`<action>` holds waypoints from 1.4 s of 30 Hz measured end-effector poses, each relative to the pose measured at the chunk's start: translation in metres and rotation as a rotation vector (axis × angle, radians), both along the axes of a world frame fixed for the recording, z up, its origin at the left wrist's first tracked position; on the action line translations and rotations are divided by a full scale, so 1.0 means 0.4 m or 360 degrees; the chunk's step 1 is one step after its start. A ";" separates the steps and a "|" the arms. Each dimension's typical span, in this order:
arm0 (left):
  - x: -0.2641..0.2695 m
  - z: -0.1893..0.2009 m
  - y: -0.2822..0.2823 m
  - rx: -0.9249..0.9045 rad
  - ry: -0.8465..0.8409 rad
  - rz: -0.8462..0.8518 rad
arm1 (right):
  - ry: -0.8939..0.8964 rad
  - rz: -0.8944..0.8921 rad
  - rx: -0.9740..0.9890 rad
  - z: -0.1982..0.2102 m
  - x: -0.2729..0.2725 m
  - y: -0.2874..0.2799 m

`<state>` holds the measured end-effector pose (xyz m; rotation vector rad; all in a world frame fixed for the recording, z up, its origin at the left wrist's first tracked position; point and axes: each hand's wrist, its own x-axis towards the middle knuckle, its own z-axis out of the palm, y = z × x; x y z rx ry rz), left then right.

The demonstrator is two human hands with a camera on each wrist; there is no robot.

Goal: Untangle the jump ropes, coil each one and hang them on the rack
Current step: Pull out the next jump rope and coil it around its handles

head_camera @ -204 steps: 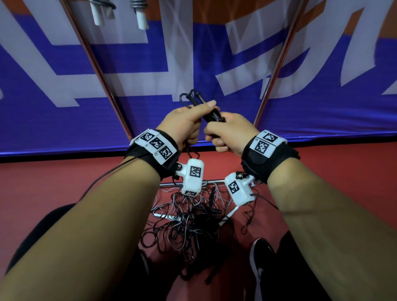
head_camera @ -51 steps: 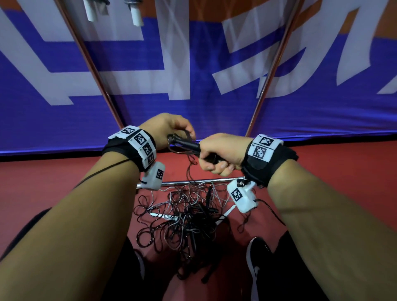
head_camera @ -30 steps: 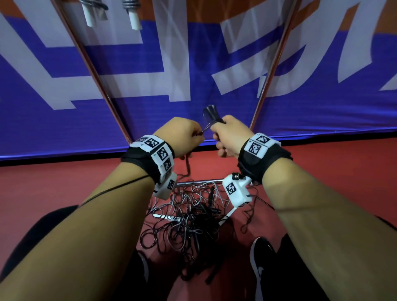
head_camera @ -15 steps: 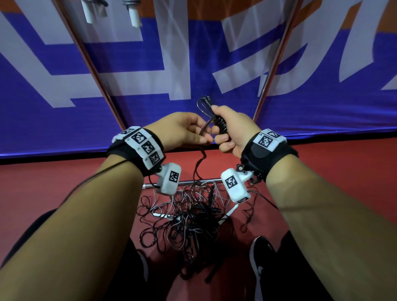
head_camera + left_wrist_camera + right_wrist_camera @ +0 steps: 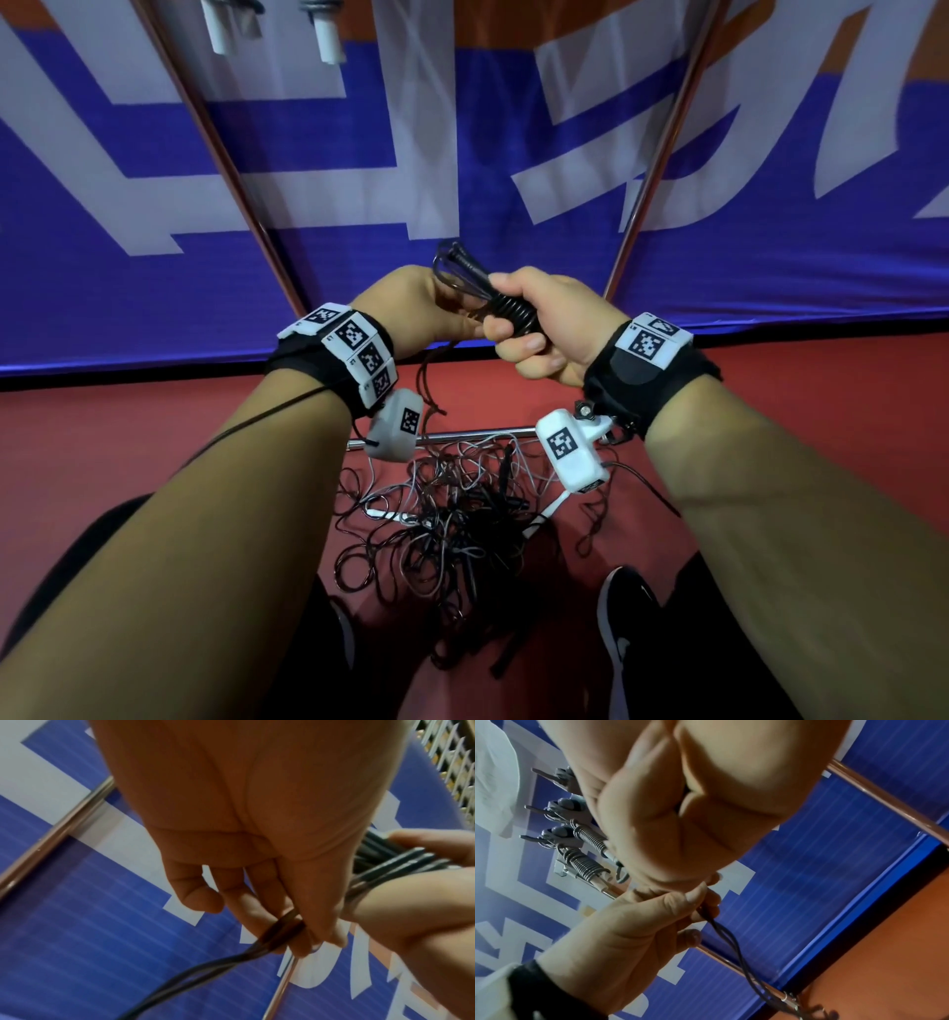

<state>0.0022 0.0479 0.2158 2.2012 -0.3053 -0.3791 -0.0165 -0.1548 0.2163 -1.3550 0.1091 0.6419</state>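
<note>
Head view. Right hand [image 5: 549, 321]: fingers curled tight round the black coiled jump rope [image 5: 506, 303], its loop end protruding up-left of the fist. Left hand [image 5: 418, 308]: fingers bent, touching the loose cord just beside the coil; strand trails down to the tangled pile of ropes [image 5: 452, 524] on the red floor [image 5: 102, 437]. Two white-handled ropes [image 5: 272, 25] hang at the top on the rack [image 5: 226, 154].

Left wrist view. Left hand [image 5: 257, 821]: thumb and fingertips [image 5: 303, 945] pinch a doubled black cord [image 5: 205, 967].

Right wrist view. Right hand [image 5: 680, 811]: closed fist, coil mostly hidden. Left hand [image 5: 634, 933] pinches the cord [image 5: 731, 939]. Wound ropes [image 5: 582, 850] hang on pegs behind.
</note>
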 end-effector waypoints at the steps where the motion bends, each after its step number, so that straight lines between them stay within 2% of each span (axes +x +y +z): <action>1: 0.003 -0.002 0.005 0.0002 -0.0008 -0.0011 | 0.0007 0.0042 0.0039 0.001 -0.004 0.000; 6: 0.031 -0.007 0.027 0.0237 -0.0162 0.0032 | -0.0021 0.0320 -0.0033 0.034 -0.030 0.006; 8: 0.036 -0.007 0.045 0.0066 -0.0219 -0.0111 | 0.0001 0.0451 -0.0109 0.046 -0.042 0.005; 11: 0.036 0.005 0.068 -0.0088 -0.0234 -0.0165 | 0.0057 0.0639 -0.0254 0.034 -0.049 0.004; 15: 0.043 0.024 0.067 -0.0029 -0.0273 -0.0241 | 0.0132 0.0707 -0.0462 0.002 -0.036 0.004; 19: 0.030 0.043 0.039 0.0146 -0.0449 -0.0311 | 0.0053 0.0494 -0.0730 -0.027 -0.014 0.010; 22: 0.026 0.035 0.012 0.0421 -0.0552 -0.0331 | -0.0064 0.0224 -0.0813 -0.058 0.008 0.006; 25: 0.030 0.016 -0.006 0.0619 -0.0532 -0.0199 | -0.0244 -0.0021 -0.0887 -0.075 0.028 -0.001; 28: 0.038 -0.010 -0.021 0.0715 -0.0433 -0.0085 | -0.0449 -0.0084 -0.1031 -0.069 0.031 0.004; 31: 0.032 -0.038 -0.045 0.0840 -0.0482 0.0015 | -0.0607 -0.0202 -0.1125 -0.066 0.017 0.017; 34: 0.020 -0.056 -0.068 0.0758 -0.0498 0.0270 | -0.0542 -0.0359 -0.0950 -0.065 0.014 0.027; 37: 0.013 -0.061 -0.082 0.0542 -0.0421 0.0325 | -0.0454 -0.0433 -0.0835 -0.059 0.019 0.030; 40: 0.001 -0.041 -0.086 -0.0207 0.0035 0.0354 | -0.0411 -0.0463 -0.0769 -0.058 0.024 0.022; 42: -0.007 -0.019 -0.081 -0.0512 0.0328 0.0276 | -0.0395 -0.0488 -0.0780 -0.053 0.027 0.014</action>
